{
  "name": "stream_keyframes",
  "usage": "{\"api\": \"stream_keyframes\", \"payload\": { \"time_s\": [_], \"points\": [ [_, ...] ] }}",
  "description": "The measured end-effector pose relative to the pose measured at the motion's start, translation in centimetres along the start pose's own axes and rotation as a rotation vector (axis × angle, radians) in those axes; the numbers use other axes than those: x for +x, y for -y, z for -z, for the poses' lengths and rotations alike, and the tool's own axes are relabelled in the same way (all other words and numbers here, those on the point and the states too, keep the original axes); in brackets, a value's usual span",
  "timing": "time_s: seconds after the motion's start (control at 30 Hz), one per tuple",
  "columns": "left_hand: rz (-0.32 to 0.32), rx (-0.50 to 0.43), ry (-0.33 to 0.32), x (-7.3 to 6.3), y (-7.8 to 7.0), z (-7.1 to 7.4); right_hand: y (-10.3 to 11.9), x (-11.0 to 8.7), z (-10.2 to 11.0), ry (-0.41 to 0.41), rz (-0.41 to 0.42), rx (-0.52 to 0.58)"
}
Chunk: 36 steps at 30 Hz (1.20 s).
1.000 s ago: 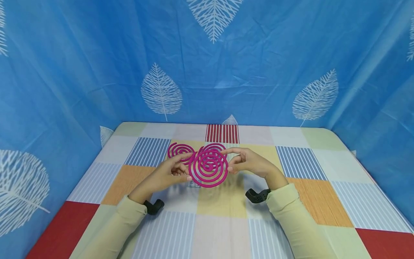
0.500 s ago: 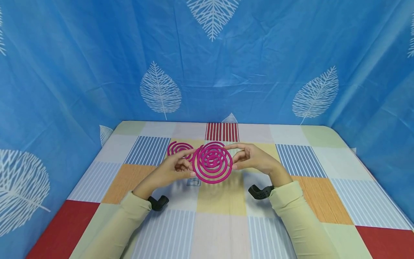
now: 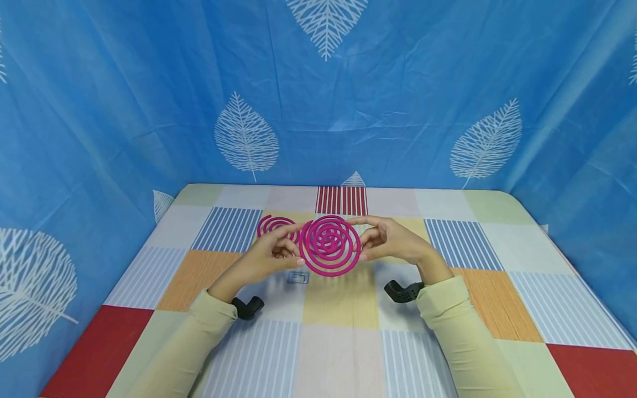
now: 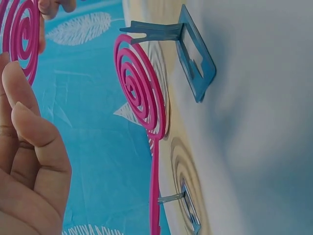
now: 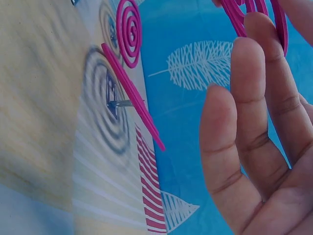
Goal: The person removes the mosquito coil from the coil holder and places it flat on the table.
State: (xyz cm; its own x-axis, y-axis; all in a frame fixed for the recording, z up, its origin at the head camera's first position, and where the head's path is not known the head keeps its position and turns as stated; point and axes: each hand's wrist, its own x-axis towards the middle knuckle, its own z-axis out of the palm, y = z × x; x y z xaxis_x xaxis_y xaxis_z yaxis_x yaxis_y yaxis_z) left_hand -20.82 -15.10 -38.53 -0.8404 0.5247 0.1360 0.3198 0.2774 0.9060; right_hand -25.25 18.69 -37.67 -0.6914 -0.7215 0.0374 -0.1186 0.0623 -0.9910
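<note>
A pink mosquito coil [image 3: 329, 273] is held up over the middle of the table, its spiral facing me. My left hand [image 3: 269, 253] pinches its left edge between thumb and index finger. At the right edge, my right hand [image 3: 395, 241] grips it the same way, its other fingers [image 5: 248, 68] loosely bent. Behind, a second pink coil [image 4: 139, 88] sits raised on a thin metal stand and is largely covered by the held one in the head view. A third coil [image 3: 265, 225] stands further left, partly hidden by my left hand. A bare metal stand [image 4: 198, 54] lies below my left hand.
A patchwork-patterned cloth [image 3: 338, 354] covers the table. Blue curtains with white leaves [image 3: 398, 83] enclose its back and sides. Black wrist devices [image 3: 403, 292] hang below both wrists.
Both hands have shifted the held coil slightly right and away from me, so it now overlaps the coil behind more closely. The standing coils keep their places.
</note>
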Motion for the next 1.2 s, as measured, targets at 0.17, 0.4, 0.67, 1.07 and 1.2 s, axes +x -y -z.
{"api": "stream_keyframes", "payload": {
  "time_s": [0.17,0.4,0.67,1.07,1.2],
  "points": [
    [0.004,-0.008,-0.006,0.3,-0.2,-0.2,0.1,-0.3,0.3,-0.015,0.004,-0.014],
    [-0.009,-0.024,-0.008,1.0,-0.4,-0.8,0.2,-0.9,0.9,-0.034,-0.001,-0.014],
    [-0.034,-0.037,0.000,1.6,-0.8,-1.3,0.3,-1.4,1.6,-0.041,0.010,-0.050],
    [-0.077,-0.034,0.010,2.6,-1.0,-2.0,0.4,-2.2,2.6,-0.031,0.061,-0.050],
    [-0.075,-0.057,0.018,2.9,-1.2,-2.2,0.5,-2.5,2.9,-0.044,0.055,-0.067]
  ]
}}
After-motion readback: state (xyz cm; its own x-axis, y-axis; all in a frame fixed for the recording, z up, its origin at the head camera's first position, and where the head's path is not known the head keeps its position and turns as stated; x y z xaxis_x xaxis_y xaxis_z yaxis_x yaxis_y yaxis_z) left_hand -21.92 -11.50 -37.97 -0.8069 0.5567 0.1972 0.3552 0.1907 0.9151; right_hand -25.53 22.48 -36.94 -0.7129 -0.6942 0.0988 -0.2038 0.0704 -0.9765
